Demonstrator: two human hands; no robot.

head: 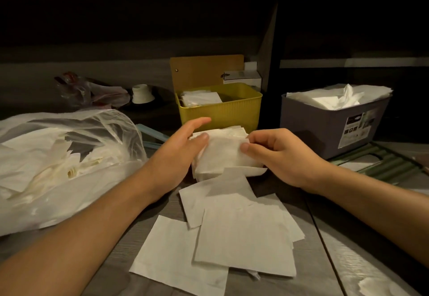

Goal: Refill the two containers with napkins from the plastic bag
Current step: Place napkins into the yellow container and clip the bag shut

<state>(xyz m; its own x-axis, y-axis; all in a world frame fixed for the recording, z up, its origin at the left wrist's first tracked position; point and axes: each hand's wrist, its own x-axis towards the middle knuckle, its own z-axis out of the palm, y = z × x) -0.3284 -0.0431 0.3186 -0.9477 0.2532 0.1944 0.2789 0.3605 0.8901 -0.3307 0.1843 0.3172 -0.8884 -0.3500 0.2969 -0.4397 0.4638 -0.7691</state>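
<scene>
Napkin stack (222, 152) between both hands, seemingly gripped

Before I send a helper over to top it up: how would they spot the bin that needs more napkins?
On the grey table, two bins stand behind the person's hands. It is the left one, the yellow bin with its lid up; unlike the heaped grey bin, it holds a low stack.
</scene>
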